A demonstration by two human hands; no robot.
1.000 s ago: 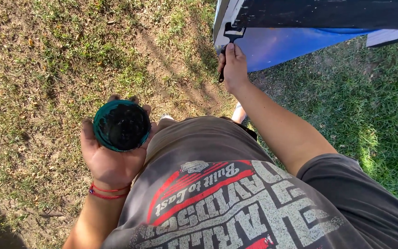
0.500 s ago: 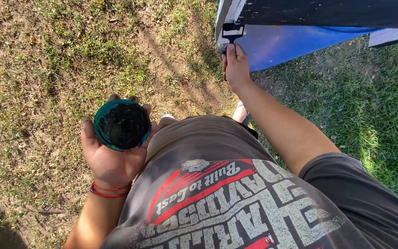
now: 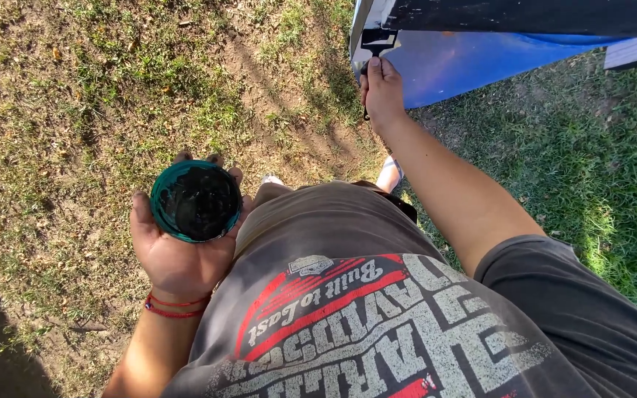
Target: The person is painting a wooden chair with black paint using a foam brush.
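My left hand (image 3: 178,254) lies palm up near my waist and cups a round green tub (image 3: 195,200) filled with glossy black paint. A red string band circles that wrist. My right hand (image 3: 383,90) reaches forward to the corner of a blue board (image 3: 473,63) and grips a thin dark paintbrush (image 3: 366,74). The brush points up at a black painted patch (image 3: 379,37) on the board's white corner. Most of the brush is hidden inside my fist.
A black painted panel (image 3: 532,16) runs along the top over the blue board. Patchy dry grass and bare dirt (image 3: 75,96) lie on the left, greener grass (image 3: 599,169) on the right. My grey shirt with red and white print fills the lower middle.
My right hand has crept slightly upward with the brush toward the board's corner. The left hand with the tub has stayed in place.
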